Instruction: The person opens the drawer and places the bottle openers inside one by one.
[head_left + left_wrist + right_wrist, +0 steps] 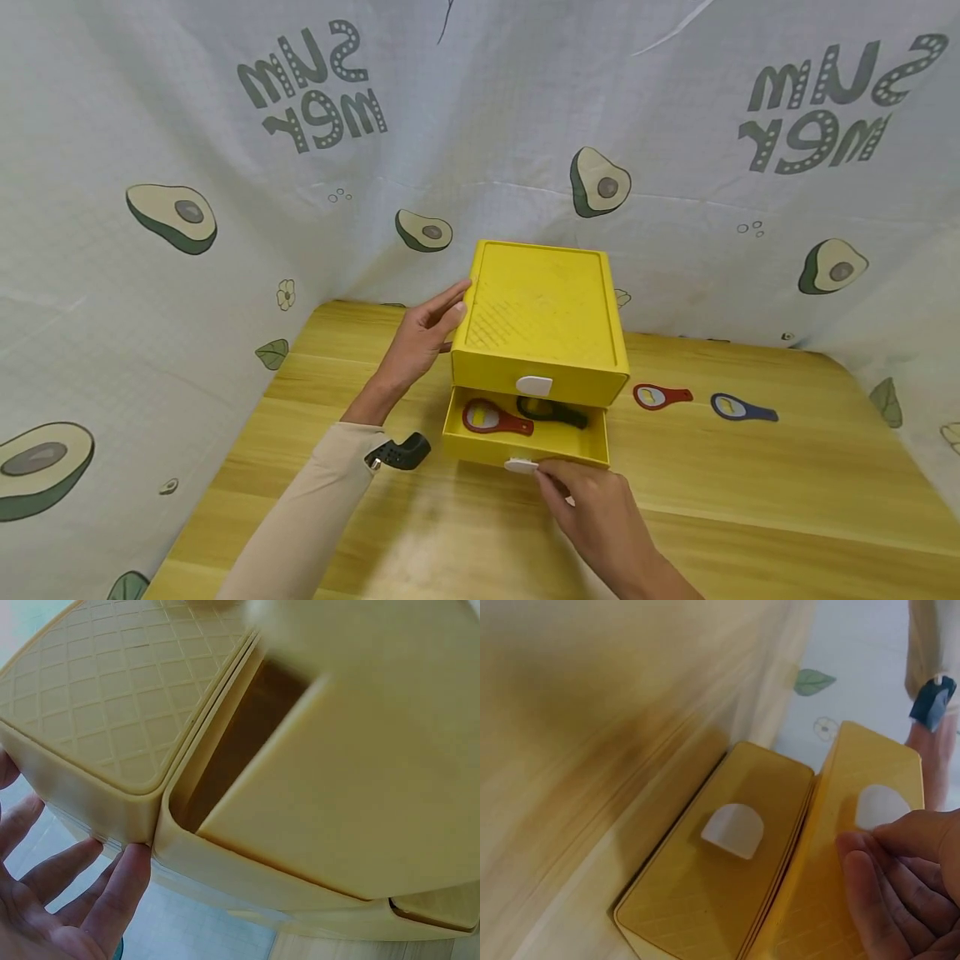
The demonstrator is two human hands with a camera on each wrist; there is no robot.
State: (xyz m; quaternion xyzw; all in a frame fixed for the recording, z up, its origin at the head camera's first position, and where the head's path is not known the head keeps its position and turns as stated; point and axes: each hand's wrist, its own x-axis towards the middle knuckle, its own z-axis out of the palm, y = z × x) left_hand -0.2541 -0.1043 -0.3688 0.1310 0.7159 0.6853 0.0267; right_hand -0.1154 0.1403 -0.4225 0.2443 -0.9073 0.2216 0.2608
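The yellow cabinet [543, 308] is stood on the wooden table [712, 525] and could be slid or twisted if pulled harder than it is braced. From the cabinet's front, beneath its top drawer, a lower drawer [480, 450] is drawn out; it could be jammed askew by an off-centre force, or tipped if drawn too far. The cabinet's left side is touched by the left hand [415, 342], its fingers apart and clamped on nothing, so a forward tug may be poorly resisted. Before the cabinet, the right hand [600, 508] is held with thumb and fingertips together. Inside the cabinet's lower drawer, a red magnifier [501, 422] and a dark magnifier [557, 411] are laid; the dark one is partly hidden under the cabinet's front edge and could be caught there. Right of the cabinet, another red magnifier [667, 397] and a blue magnifier [742, 409] could be nudged by a swinging forearm. The white tab [519, 466] on the lower drawer is pinched near its edge, so grip could be lost.
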